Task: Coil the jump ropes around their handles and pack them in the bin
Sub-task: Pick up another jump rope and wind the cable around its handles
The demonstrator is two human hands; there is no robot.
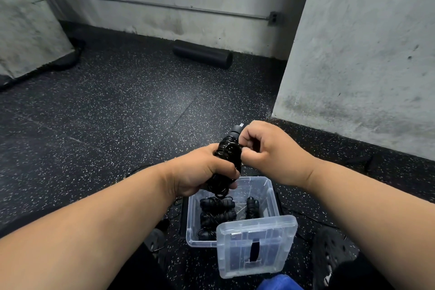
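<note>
Both hands are up over the clear bin (268, 189): the left hand (202, 172) grips one coiled jump rope (227, 153), and the right hand (270, 148) pinches its upper end. At least three coiled bundles (217, 205) lie inside the bin, one lid (256, 245) leaning at its near corner.

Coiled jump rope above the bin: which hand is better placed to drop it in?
Probably the left. The left hand grips the coiled jump rope around its middle, just above the open bin. The right hand only pinches near the top.
</note>
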